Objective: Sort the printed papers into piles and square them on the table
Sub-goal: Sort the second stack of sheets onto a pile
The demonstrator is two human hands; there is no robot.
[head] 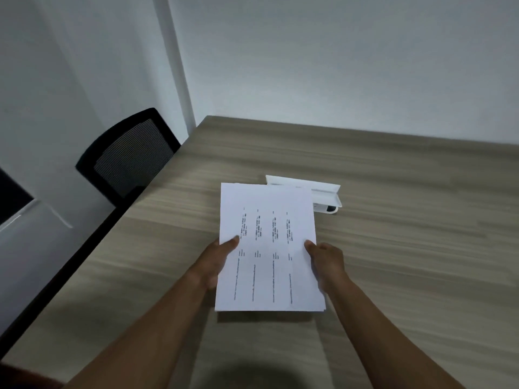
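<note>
A stack of white printed papers (269, 248) with columns of small text is held just above the wooden table (407, 248), casting a shadow below its near edge. My left hand (216, 262) grips the stack's left edge, thumb on top. My right hand (327, 262) grips the right edge, thumb on top as well. The sheets lie nearly flush; a thin offset shows along the right and bottom edges.
A white open cable box (323, 196) set in the table lies right behind the papers, partly hidden by them. A black mesh office chair (126, 161) stands at the table's left edge. White walls close off the far side.
</note>
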